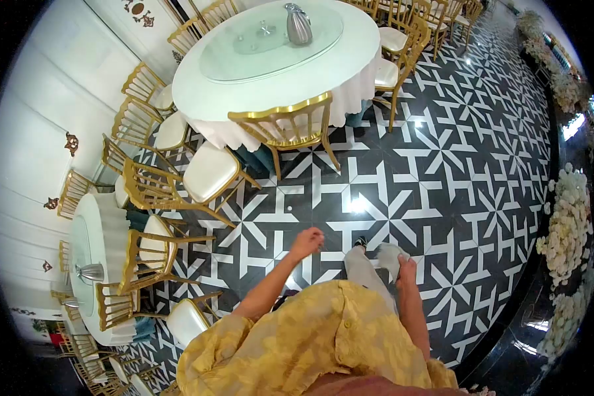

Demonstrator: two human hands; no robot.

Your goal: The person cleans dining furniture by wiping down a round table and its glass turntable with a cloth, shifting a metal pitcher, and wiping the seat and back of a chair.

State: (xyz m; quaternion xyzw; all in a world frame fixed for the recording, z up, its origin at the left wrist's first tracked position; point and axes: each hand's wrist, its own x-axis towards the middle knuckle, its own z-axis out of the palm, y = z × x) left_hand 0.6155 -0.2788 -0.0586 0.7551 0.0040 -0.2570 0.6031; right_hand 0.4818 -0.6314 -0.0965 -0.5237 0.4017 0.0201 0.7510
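My right hand [407, 269] is closed on a pale, whitish cloth [390, 257], which hangs beside my trouser leg. In front of my body on the left, my left hand [308, 243] is raised over the floor. Its fingers are loosely curled and I see nothing in them. The nearest piece of furniture ahead is a gold chair [290, 122] with its back toward me. It stands against a round table [195, 89] with a white cloth and a glass turntable [234, 63]. A silver jug [299, 26] stands on the turntable.
Black-and-white patterned floor [416, 191] stretches ahead and to the right. More gold chairs with white seats [210, 173] stand on the left, around a second round table [109, 231] bearing a metal jug [90, 272]. White flowers [567, 228] line a dark glossy edge at right.
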